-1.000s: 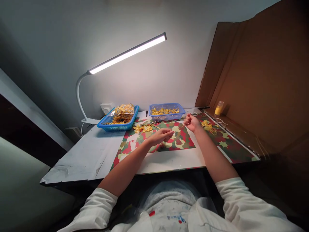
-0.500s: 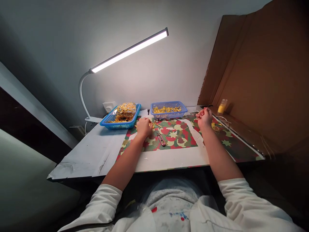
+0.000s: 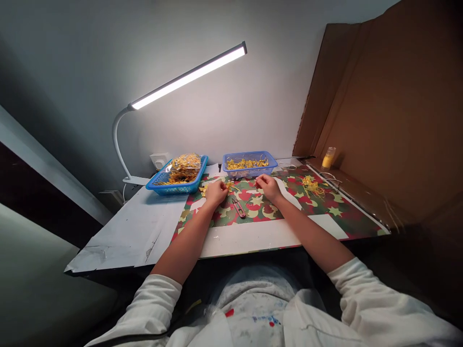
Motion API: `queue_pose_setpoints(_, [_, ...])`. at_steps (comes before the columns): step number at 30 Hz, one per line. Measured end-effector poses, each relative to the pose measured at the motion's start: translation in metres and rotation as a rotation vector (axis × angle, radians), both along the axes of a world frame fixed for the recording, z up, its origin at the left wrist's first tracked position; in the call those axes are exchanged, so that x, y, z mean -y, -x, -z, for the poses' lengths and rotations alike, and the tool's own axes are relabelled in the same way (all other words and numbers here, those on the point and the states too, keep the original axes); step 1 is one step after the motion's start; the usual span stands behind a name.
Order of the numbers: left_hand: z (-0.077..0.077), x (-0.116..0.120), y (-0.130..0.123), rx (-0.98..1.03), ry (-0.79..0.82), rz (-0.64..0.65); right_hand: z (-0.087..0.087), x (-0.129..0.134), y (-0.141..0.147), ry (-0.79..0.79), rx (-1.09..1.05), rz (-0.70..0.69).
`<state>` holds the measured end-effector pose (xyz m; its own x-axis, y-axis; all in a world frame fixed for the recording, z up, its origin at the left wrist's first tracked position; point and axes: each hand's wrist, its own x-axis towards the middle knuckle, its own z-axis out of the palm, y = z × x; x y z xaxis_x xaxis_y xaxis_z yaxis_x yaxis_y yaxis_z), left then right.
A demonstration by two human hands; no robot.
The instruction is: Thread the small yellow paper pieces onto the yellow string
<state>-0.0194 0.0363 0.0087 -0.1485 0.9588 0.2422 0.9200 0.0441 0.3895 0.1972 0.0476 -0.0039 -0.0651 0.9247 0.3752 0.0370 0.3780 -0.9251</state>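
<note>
Fingers bent and pinched together, my left hand [image 3: 217, 193] rests on the patterned sheet [image 3: 273, 212]. Small yellow strips [image 3: 230, 185] show at its fingertips and beside it; whether it grips one of them is hidden. To the right, my right hand [image 3: 268, 188] hovers low with thumb and forefinger pinched; anything between them is too fine to make out. A pair of thread snips [image 3: 238, 208] lies on the sheet between the hands, nearer to me. Past my right hand lies a loose tangle of yellow threads [image 3: 313, 187].
At the back left, a blue basket [image 3: 170, 190] holds yellow-brown pieces and a clear bag. Behind my hands stands a periwinkle basket [image 3: 249, 171] of yellow pieces. A lit lamp [image 3: 191, 74] hangs above. A small jar [image 3: 328, 158] stands by the cardboard wall [image 3: 390, 106] at right.
My right hand has come down and leftward from above the yellow threads towards my left hand, uncovering the tangle. My left hand stays nearly where it was. The view has shifted slightly.
</note>
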Motion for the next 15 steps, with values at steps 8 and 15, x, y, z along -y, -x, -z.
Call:
queue_pose_setpoints(8, [0.004,0.000,-0.003,0.037,-0.070,-0.037,0.005,0.011,0.010,0.021,0.234,-0.057])
queue_pose_setpoints(15, [0.013,-0.004,-0.012,-0.175,-0.150,0.187,0.004,0.010,0.010,0.037,0.263,-0.029])
